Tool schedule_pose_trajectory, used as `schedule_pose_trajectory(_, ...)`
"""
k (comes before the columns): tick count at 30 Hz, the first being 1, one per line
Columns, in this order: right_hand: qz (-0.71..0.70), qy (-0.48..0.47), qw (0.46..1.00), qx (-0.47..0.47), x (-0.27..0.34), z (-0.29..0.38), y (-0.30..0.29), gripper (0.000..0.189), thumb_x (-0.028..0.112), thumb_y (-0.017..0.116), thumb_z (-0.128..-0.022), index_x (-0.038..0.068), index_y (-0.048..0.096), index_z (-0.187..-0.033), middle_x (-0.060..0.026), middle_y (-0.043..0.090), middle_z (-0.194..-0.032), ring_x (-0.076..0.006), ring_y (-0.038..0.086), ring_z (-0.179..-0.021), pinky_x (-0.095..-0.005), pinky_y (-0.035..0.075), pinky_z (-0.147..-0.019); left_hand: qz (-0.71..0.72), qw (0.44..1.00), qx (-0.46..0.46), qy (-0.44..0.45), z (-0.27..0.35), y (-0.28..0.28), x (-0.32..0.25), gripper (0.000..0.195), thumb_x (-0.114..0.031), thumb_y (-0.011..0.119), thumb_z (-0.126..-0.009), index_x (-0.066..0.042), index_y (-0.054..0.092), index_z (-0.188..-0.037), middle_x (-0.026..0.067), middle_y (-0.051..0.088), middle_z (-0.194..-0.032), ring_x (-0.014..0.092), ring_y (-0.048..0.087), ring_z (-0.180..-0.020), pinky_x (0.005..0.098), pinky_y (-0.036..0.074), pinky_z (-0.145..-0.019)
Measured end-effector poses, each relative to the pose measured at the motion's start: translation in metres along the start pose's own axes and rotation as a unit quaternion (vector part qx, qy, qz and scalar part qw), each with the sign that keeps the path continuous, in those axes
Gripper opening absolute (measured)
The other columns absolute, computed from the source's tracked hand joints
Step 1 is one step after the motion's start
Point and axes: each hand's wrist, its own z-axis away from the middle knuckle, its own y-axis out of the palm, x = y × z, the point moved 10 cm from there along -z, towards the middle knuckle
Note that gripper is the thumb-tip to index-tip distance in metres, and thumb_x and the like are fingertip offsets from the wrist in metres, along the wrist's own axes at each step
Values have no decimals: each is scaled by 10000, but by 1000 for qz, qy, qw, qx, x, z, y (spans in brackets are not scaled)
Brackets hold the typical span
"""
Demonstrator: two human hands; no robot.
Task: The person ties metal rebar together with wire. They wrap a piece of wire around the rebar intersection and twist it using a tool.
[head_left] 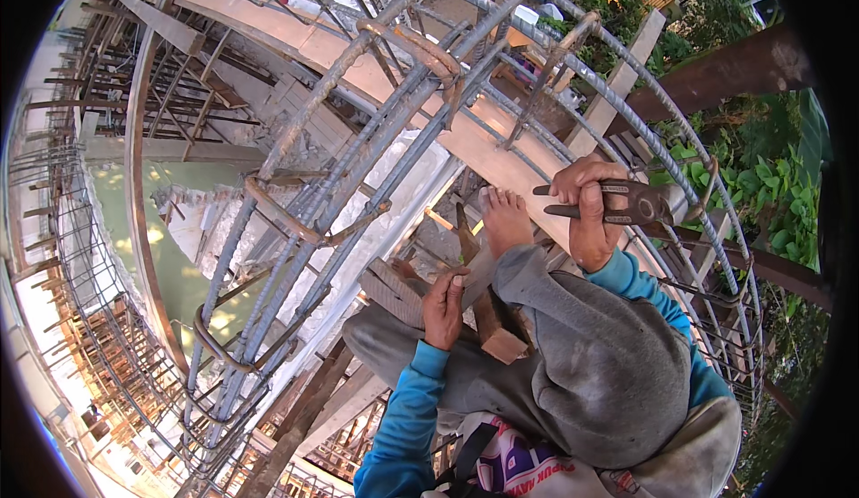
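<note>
My right hand (590, 206) grips a pair of steel end-cutting pincers (637, 203) by the handles, with the jaw end towards the right near the rebar. Beside my raised knee, my left hand (443, 310) is curled with thumb and fingertips together; no object shows in it. Ribbed steel rebars (376, 156) run diagonally past the left hand, enclosed by bent stirrups (288, 219). More curved rebar (637, 122) passes beyond the right hand. My bare foot (504, 219) stands on a plywood board (500, 159) between the two rebar runs.
Cut timber (396, 293) lies next to my left hand, and a wood block (503, 343) is below it. Down to the left are greenish water (201, 229) and broken concrete (208, 206). A thick brown pole (725, 72) crosses at right, near leafy plants (772, 196).
</note>
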Motion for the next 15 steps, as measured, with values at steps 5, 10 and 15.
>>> schedule_pose_trajectory(5, 50, -269, 958, -81, 62, -4, -4, 237, 267, 528, -950, 65, 414, -903, -52, 397, -742, -163, 428, -658, -344, 421, -616, -8, 1000, -1, 8, -15, -1, 0, 239, -213, 490, -984, -24, 622, -1047, 111, 644, -926, 163, 599, -860, 293, 463, -786)
schedule_pose_trajectory(10, 166, -199, 960, -109, 36, -15, -14, 188, 211, 518, -948, 49, 423, -934, -92, 475, -810, -175, 452, -738, -343, 416, -710, -8, 999, 0, 33, -22, 2, -12, 233, -200, 489, -984, -13, 617, -1038, 111, 633, -893, 162, 593, -835, 292, 461, -774)
schedule_pose_trajectory(15, 130, -154, 971, -125, 26, -17, -20, 193, 221, 490, -972, 47, 413, -940, -86, 459, -798, -165, 440, -728, -335, 415, -711, -5, 998, -34, 53, -19, -10, -26, 236, -196, 492, -982, -4, 618, -1031, 103, 628, -913, 173, 588, -862, 298, 454, -794)
